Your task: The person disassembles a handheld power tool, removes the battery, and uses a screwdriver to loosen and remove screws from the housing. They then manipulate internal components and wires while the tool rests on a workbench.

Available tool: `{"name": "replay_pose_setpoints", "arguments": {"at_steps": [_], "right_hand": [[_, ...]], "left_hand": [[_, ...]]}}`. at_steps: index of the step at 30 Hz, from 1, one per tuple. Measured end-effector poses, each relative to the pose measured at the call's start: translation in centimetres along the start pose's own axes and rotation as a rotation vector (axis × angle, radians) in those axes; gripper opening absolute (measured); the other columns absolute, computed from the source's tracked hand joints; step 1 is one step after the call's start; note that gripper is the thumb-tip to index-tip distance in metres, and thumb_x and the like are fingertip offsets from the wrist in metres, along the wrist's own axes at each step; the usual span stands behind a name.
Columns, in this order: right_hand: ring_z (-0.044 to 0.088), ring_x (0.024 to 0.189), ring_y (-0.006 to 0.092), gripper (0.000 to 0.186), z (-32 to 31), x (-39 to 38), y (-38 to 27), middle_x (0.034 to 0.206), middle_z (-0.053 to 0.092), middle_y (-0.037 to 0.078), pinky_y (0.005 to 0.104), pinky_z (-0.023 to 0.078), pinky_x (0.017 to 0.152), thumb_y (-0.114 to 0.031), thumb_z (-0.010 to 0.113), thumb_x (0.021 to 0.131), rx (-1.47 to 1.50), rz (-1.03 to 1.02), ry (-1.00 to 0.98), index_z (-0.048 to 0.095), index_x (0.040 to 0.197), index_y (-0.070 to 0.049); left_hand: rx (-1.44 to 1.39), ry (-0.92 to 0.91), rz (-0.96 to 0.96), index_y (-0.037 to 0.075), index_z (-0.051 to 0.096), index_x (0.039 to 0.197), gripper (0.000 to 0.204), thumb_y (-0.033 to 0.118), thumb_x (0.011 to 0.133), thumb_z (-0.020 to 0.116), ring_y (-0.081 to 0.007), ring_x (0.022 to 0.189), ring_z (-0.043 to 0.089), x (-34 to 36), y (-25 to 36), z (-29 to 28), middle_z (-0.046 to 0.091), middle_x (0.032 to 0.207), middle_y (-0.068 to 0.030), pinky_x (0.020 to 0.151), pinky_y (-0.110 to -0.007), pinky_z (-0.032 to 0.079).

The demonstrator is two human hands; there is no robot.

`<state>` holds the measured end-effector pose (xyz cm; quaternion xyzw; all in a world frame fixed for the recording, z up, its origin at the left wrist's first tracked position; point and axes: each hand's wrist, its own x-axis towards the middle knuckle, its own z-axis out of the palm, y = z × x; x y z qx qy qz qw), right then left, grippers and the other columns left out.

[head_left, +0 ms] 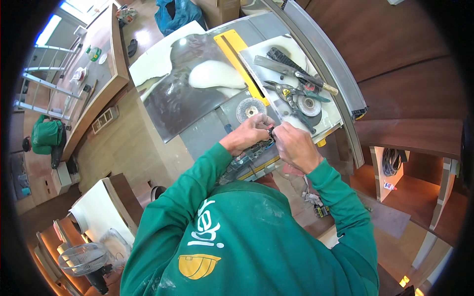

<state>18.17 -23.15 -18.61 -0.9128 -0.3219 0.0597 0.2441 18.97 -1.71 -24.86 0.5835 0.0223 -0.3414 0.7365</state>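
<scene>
Close together in front of my chest, my left hand [248, 134] and my right hand [297, 147] meet fingertip to fingertip, both closed in a pinch. Between them shows a small dark part [270, 131], mostly hidden by the fingers, so its kind cannot be made out. Under my left hand lies a jumble of dark and bluish tool parts [249, 157], partly covered by my wrist. Just beyond my fingers a round grinding disc [251, 109] with a pale hub rests on the grey work surface.
On a white-topped board [328, 116] to the right lie tin snips [288, 92], a long flat blade tool [281, 65] and an angle grinder [309, 106]. A yellow strip [237, 54] crosses the table beside a dark glossy sheet [190, 91]. Another person in green [47, 134] crouches far left.
</scene>
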Motion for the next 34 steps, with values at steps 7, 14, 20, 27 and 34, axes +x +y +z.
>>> {"name": "replay_pose_setpoints", "arguments": {"at_steps": [7, 14, 20, 27, 34], "right_hand": [[0.070, 0.086, 0.0418, 0.014, -0.2, 0.1, 1.1, 0.096, 0.067, 0.017, 0.0501, 0.056, 0.076, -0.005, 0.075, 0.094, 0.067, -0.036, 0.004, 0.066, 0.104, -0.003], [0.069, 0.085, 0.0399, 0.014, 0.3, 0.0, 1.4, 0.094, 0.066, 0.017, 0.0485, 0.056, 0.075, -0.004, 0.074, 0.090, 0.115, -0.048, 0.026, 0.066, 0.101, -0.003], [0.066, 0.080, 0.0361, 0.014, 0.0, -0.2, 1.8, 0.089, 0.062, 0.016, 0.0458, 0.054, 0.072, -0.001, 0.071, 0.087, 0.303, -0.073, 0.064, 0.063, 0.099, -0.002], [0.070, 0.088, 0.0363, 0.023, 1.2, -2.2, 1.7, 0.097, 0.067, 0.015, 0.0442, 0.057, 0.077, 0.006, 0.072, 0.084, 0.293, -0.096, 0.173, 0.066, 0.104, -0.003], [0.073, 0.096, 0.0357, 0.034, 3.6, -4.5, 2.1, 0.106, 0.070, 0.016, 0.0430, 0.060, 0.081, 0.005, 0.076, 0.086, 0.199, -0.066, 0.417, 0.071, 0.119, -0.005]], "left_hand": [[0.021, -0.030, -0.010, -0.001, 0.061, 0.137, 0.053, 0.005, 0.085, 0.068, -0.0192, 0.114, 0.063, 0.3, -0.2, -0.4, 0.067, 0.122, -0.0088, 0.103, -0.032, 0.051], [0.012, -0.084, -0.031, -0.001, 0.061, 0.139, 0.053, 0.007, 0.086, 0.067, -0.0207, 0.117, 0.063, -0.1, 0.6, -0.4, 0.067, 0.125, -0.0106, 0.104, -0.033, 0.050], [0.007, -0.087, -0.040, 0.000, 0.061, 0.141, 0.056, 0.005, 0.086, 0.067, -0.0208, 0.120, 0.062, 0.3, -0.3, -0.7, 0.066, 0.126, -0.0110, 0.107, -0.034, 0.049], [-0.002, -0.085, -0.029, 0.000, 0.061, 0.141, 0.057, 0.005, 0.086, 0.068, -0.0199, 0.122, 0.059, -0.3, 0.4, -0.6, 0.063, 0.129, -0.0098, 0.110, -0.033, 0.045], [-0.024, -0.100, -0.070, 0.002, 0.060, 0.143, 0.058, 0.007, 0.085, 0.068, -0.0199, 0.122, 0.058, -0.4, 0.6, -1.0, 0.063, 0.129, -0.0094, 0.110, -0.033, 0.045]]}}
